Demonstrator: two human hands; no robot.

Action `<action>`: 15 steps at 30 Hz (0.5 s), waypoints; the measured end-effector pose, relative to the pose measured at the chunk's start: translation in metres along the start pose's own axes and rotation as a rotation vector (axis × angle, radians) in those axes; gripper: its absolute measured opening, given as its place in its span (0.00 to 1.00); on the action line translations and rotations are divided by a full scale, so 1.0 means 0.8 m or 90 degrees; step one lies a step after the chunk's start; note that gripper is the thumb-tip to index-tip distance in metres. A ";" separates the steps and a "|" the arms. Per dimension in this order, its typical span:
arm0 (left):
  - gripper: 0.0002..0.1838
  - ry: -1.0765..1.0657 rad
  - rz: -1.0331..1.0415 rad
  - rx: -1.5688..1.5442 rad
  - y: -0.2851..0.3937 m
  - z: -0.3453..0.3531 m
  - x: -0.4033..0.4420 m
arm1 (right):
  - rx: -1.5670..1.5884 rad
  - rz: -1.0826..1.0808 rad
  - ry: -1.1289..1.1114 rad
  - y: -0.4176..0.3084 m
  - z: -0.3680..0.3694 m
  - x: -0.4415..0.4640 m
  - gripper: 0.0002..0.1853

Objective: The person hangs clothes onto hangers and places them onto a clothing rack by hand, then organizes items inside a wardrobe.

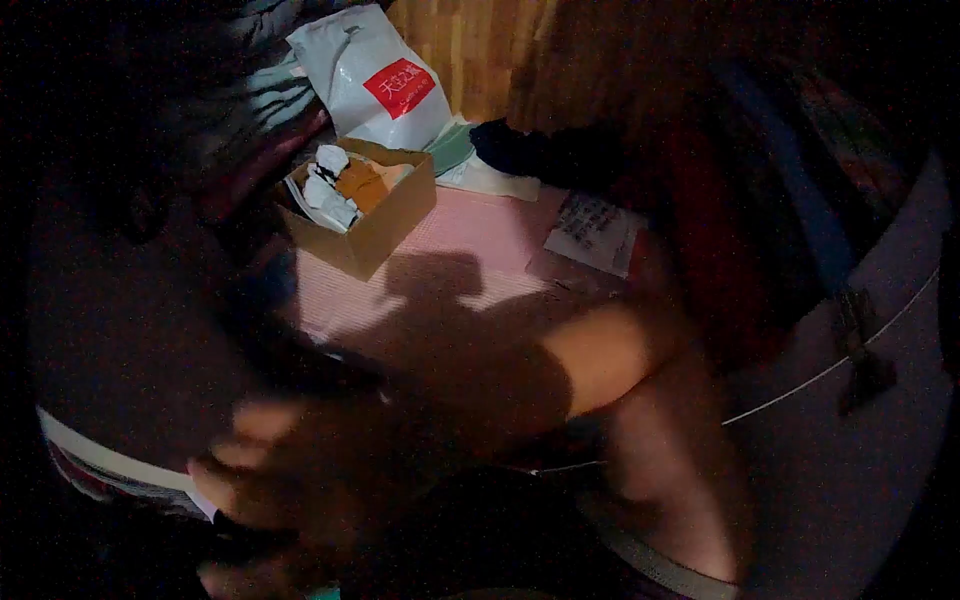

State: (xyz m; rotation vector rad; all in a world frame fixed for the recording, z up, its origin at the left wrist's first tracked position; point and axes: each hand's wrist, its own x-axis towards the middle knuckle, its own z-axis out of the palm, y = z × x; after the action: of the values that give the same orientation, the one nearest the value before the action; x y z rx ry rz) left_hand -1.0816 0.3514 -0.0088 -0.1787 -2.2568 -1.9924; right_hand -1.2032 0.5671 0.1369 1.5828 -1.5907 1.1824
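At the lower left a hand shows, dim and smeared by motion; from its fingers pointing left it looks like my right hand (245, 450). Those fingers are bent near a dark thing with a pale edge (203, 500), too dark to name. Below it, at the bottom edge, is another blurred patch of skin, perhaps my left hand (245, 578); its fingers cannot be made out. A bent bare limb (605, 355) crosses from the right, partly in shadow. A pale hem (665, 572) lies around its lower part.
An open cardboard box (385, 232) holding crumpled white and brown material sits on a pink ribbed mat (490, 235). Behind it leans a white plastic bag (345, 75) with a red label. A clear packet (595, 235), dark cloth (510, 148) and a white cord (800, 387) lie around.
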 end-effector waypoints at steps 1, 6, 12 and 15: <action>0.36 -0.055 0.040 0.008 -0.001 0.015 0.006 | 0.026 -0.038 -0.029 -0.011 0.014 -0.004 0.22; 0.37 -0.149 0.177 0.012 0.049 0.068 0.033 | 0.077 -0.149 -0.078 -0.035 0.058 -0.019 0.22; 0.38 -0.148 0.318 0.026 0.017 0.068 0.022 | 0.095 -0.196 -0.071 -0.039 0.058 -0.026 0.21; 0.39 -0.123 0.361 0.044 0.023 0.065 0.018 | 0.111 -0.219 -0.051 -0.036 0.050 -0.025 0.21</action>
State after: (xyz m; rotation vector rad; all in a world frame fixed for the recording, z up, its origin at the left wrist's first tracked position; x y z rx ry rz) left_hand -1.0931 0.4055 0.0053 -0.9228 -2.0542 -1.6473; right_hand -1.1661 0.5438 0.1070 1.9439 -1.2221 1.1021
